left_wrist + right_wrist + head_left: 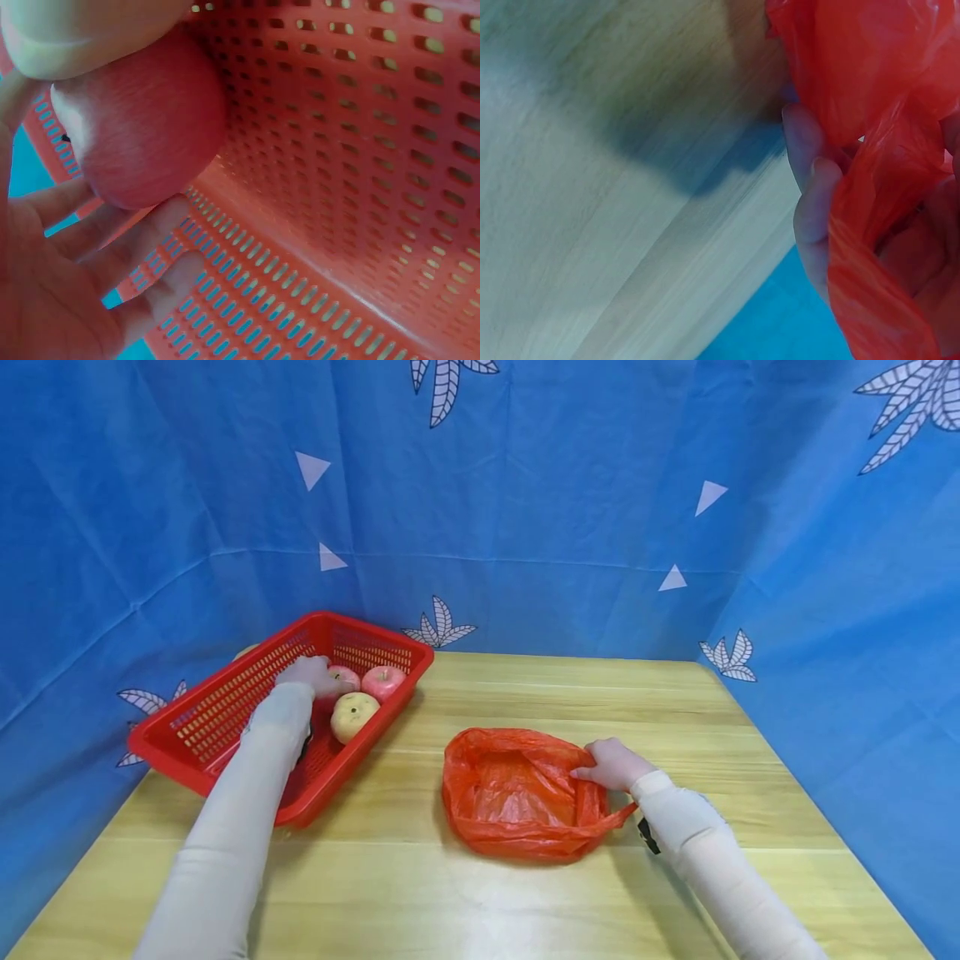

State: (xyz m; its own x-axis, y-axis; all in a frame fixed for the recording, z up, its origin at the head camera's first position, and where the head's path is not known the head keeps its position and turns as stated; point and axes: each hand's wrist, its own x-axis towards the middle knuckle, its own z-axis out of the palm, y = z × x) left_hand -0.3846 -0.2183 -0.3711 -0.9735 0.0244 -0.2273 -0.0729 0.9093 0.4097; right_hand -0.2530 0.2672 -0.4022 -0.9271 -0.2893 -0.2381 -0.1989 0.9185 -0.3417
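My left hand (306,673) reaches into a red plastic basket (168,739). In the left wrist view its fingers (161,225) are extended and touch the underside of a red apple (150,120). Beside that apple is a round pale-yellow fruit (351,718), and another red apple (383,682) lies by the basket's far right side. On the table (360,893) stands a red plastic bag (517,793) with its mouth spread. My right hand (615,764) pinches the bag's right rim, with a handle loop beside the wrist.
A blue patterned cloth (525,510) hangs behind and on both sides of the table. Part of a yellowish thing (244,652) shows behind the basket's far left rim. A dark wrist strap (648,836) is under my right sleeve.
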